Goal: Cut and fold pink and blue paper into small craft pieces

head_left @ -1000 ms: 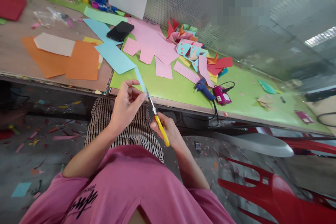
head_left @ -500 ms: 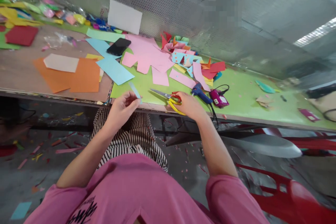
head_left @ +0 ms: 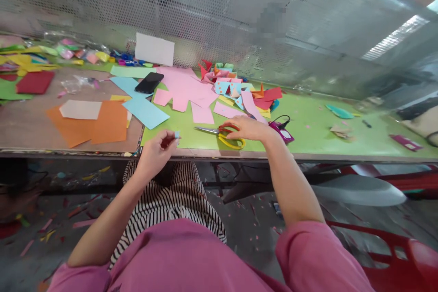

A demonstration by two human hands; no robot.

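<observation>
A small light blue piece of paper (head_left: pixel 177 135) is pinched between the thumb and fingers of my left hand (head_left: pixel 158 149), just above the table's front edge. My right hand (head_left: pixel 249 128) has its fingers at the red and yellow handles of the scissors (head_left: pixel 207 130). The scissors are down at the green tabletop, blades together and pointing left. Behind my right hand the glue gun is almost wholly hidden. A purple box with a black cord (head_left: pixel 283 133) is just right of that hand.
A light blue paper sheet (head_left: pixel 146 113), pink cut paper (head_left: pixel 186 86) and a black phone (head_left: pixel 149 83) lie beyond my hands. Folded paper shapes (head_left: pixel 227 86) are piled at the back. Orange sheets (head_left: pixel 111 123) lie left; a red chair (head_left: pixel 386 251) stands lower right.
My right hand has lowered the scissors to the tabletop, and its fingers reach further over the handles. Less of the blue paper shows at my left fingertips. The camera view has tilted.
</observation>
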